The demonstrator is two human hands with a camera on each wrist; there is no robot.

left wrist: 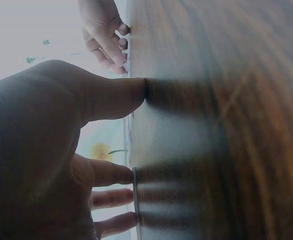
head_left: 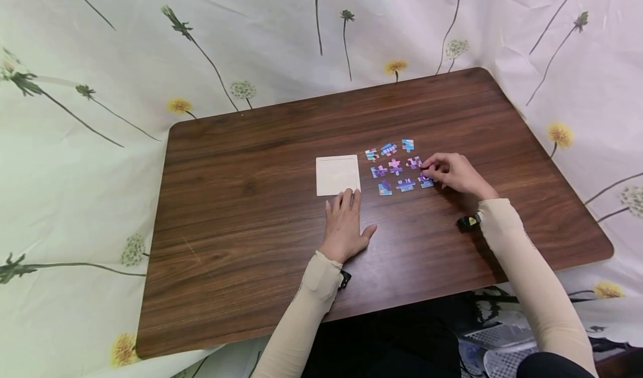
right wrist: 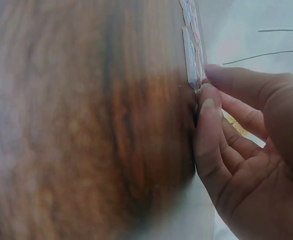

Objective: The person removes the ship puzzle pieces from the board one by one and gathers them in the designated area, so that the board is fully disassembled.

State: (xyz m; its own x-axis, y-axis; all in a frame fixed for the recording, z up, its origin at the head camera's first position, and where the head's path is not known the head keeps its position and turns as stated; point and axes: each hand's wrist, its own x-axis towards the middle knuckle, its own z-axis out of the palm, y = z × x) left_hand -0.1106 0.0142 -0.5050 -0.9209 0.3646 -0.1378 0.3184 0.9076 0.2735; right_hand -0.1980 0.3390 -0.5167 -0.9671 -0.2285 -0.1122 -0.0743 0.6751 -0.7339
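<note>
A square, cream-white puzzle tray (head_left: 337,176) lies flat near the middle of the table. Several fingertips of my left hand (head_left: 345,228) rest on its near edge, fingers straight, thumb spread out to the side. To the right of it, small blue, pink and purple jigsaw pieces (head_left: 406,185) lie in loose rows. My right hand (head_left: 457,172) is at the right end of these rows, thumb and finger curled at the edge of the lower-right puzzle piece (head_left: 426,183). In the right wrist view, those fingertips (right wrist: 206,102) meet close against the piece's edge and partly hide it.
Everything lies on a dark brown wood-grain table (head_left: 241,221) with rounded corners. A white cloth (head_left: 281,37) with a dandelion print hangs behind it and along its sides. White mesh baskets (head_left: 507,344) are below the table's front edge at the right.
</note>
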